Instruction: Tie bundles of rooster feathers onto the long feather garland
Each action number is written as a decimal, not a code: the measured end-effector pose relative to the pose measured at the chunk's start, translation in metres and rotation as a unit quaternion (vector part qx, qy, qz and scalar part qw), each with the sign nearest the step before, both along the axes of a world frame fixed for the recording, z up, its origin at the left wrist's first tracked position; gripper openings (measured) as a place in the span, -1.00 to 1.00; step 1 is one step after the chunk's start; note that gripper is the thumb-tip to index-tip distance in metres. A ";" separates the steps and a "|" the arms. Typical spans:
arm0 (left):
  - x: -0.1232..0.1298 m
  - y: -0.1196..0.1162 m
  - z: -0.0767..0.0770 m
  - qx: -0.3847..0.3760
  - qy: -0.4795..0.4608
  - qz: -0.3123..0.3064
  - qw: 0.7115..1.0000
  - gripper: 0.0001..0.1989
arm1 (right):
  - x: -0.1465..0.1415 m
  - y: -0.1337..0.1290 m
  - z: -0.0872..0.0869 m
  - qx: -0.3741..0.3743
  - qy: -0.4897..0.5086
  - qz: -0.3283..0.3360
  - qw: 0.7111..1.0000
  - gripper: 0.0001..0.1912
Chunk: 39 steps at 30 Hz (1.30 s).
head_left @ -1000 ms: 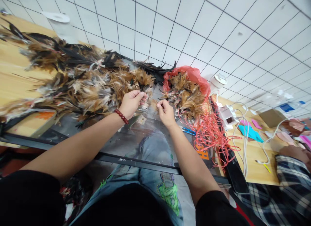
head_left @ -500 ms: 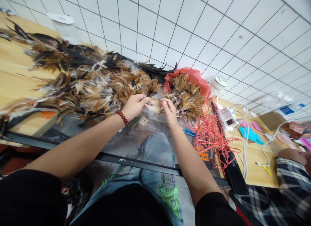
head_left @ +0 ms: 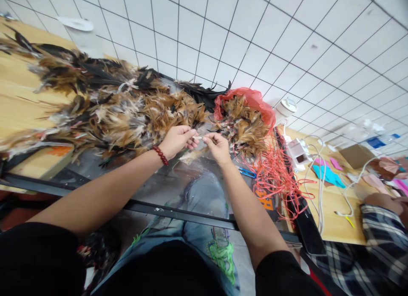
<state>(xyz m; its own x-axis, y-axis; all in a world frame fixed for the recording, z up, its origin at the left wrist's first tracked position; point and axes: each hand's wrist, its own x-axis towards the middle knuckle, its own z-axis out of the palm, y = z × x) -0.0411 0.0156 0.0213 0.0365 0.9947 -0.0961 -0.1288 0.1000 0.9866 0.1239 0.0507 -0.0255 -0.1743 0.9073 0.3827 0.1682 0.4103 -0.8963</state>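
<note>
My left hand [head_left: 179,142], with a dark red bead bracelet [head_left: 160,155] at the wrist, is closed in a pinch. My right hand [head_left: 218,147] pinches from the other side, its fingertips almost meeting the left ones. Between them shows the thin pale end of a feather [head_left: 198,137]. A light tan feather tuft [head_left: 192,156] is just below the fingers; whether it hangs or lies on the glass cannot be told. Left of the hands spreads a heap of brown and white feathers [head_left: 123,117]. Close to the right hand, more brown feathers [head_left: 248,128] fill a red plastic bag [head_left: 255,99].
Tangled red plastic string [head_left: 274,173] lies right of my arm, beside blue thread snips [head_left: 247,173]. Farther right are a black phone [head_left: 309,230], a white charger box [head_left: 298,153], cables and a person's plaid sleeve [head_left: 382,228]. A white tiled wall [head_left: 216,41] stands behind.
My hands have come closer together, the right one shifting slightly left. The blurred tan feather that was between them now shows lower, with a thin pale end between the fingertips.
</note>
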 end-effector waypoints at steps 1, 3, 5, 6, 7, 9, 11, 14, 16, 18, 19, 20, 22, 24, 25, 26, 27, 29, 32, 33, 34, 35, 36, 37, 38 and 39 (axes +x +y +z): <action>0.000 0.001 0.000 0.004 0.003 0.019 1.000 -0.83 | 0.000 -0.001 0.001 0.022 -0.010 -0.012 1.000 -0.73; 0.000 0.003 0.000 0.012 0.007 0.054 0.998 -0.83 | 0.000 -0.003 0.002 0.079 -0.041 -0.036 0.995 -0.77; 0.000 0.005 -0.002 0.021 0.022 0.073 0.997 -0.84 | -0.001 -0.006 0.003 0.143 -0.089 -0.054 0.984 -0.80; 0.000 0.007 -0.004 0.030 0.037 0.080 0.996 -0.84 | -0.002 -0.008 0.003 0.170 -0.116 -0.058 0.977 -0.81; -0.001 0.007 -0.006 0.043 0.058 0.084 0.994 -0.84 | -0.003 -0.009 0.004 0.191 -0.143 -0.060 0.969 -0.81; -0.001 0.007 -0.009 0.077 0.114 0.079 0.987 -0.84 | -0.004 -0.011 0.004 0.216 -0.179 -0.064 0.958 -0.81; -0.002 0.004 -0.011 0.116 0.182 0.066 0.974 -0.81 | -0.005 -0.012 0.005 0.225 -0.193 -0.075 0.952 -0.80; -0.004 -0.001 -0.011 0.189 0.299 0.047 0.934 -0.72 | -0.004 -0.011 0.003 0.224 -0.199 -0.093 0.950 -0.79; -0.005 -0.003 -0.010 0.227 0.353 0.032 0.907 -0.68 | -0.004 -0.010 0.002 0.220 -0.205 -0.093 0.949 -0.80; -0.005 -0.003 -0.009 0.248 0.371 0.007 0.895 -0.67 | -0.004 -0.010 0.002 0.218 -0.205 -0.091 0.950 -0.81; -0.005 -0.003 -0.008 0.254 0.371 -0.006 0.893 -0.67 | -0.004 -0.010 0.002 0.217 -0.202 -0.090 0.951 -0.81; -0.005 -0.003 -0.008 0.258 0.371 -0.015 0.892 -0.67 | -0.004 -0.010 0.002 0.216 -0.199 -0.087 0.952 -0.81; -0.005 -0.002 -0.008 0.256 0.371 -0.023 0.892 -0.67 | -0.004 -0.011 0.003 0.211 -0.181 -0.079 0.957 -0.81; -0.004 -0.002 -0.009 0.222 0.354 -0.017 0.909 -0.67 | -0.004 -0.011 0.004 0.195 -0.144 -0.076 0.967 -0.80; -0.003 -0.001 -0.008 0.192 0.328 -0.009 0.925 -0.69 | -0.004 -0.011 0.004 0.180 -0.117 -0.082 0.973 -0.80; -0.003 -0.001 -0.008 0.157 0.290 0.003 0.944 -0.71 | -0.004 -0.010 0.004 0.162 -0.087 -0.093 0.979 -0.80; -0.002 0.000 -0.007 0.123 0.241 0.021 0.963 -0.74 | -0.004 -0.009 0.004 0.140 -0.058 -0.106 0.983 -0.79; -0.002 0.002 -0.005 0.073 0.129 0.066 0.987 -0.79 | -0.003 -0.006 0.003 0.097 -0.011 -0.129 0.987 -0.77; -0.003 0.005 0.000 0.041 -0.040 0.121 0.991 -0.82 | -0.002 -0.002 0.001 0.051 0.029 -0.139 0.989 -0.74; -0.004 0.006 0.001 0.035 -0.087 0.127 0.987 -0.82 | -0.001 -0.002 0.001 0.042 0.036 -0.136 0.989 -0.74; -0.004 0.006 0.002 0.030 -0.122 0.129 0.984 -0.83 | -0.002 -0.002 0.001 0.038 0.038 -0.129 0.990 -0.74; -0.004 0.006 0.003 0.026 -0.141 0.128 0.981 -0.83 | -0.002 -0.002 0.001 0.038 0.036 -0.118 0.992 -0.74; -0.004 0.006 0.004 0.023 -0.143 0.122 0.982 -0.84 | -0.002 -0.003 0.002 0.043 0.030 -0.106 0.993 -0.75; -0.003 0.005 0.004 0.019 -0.133 0.113 0.985 -0.84 | -0.003 -0.004 0.002 0.051 0.020 -0.093 0.994 -0.75; -0.002 0.004 0.004 0.013 -0.115 0.101 0.988 -0.85 | -0.004 -0.006 0.003 0.064 0.007 -0.082 0.995 -0.76; -0.001 0.003 0.003 0.004 -0.097 0.087 0.991 -0.85 | -0.005 -0.008 0.005 0.080 -0.007 -0.074 0.994 -0.77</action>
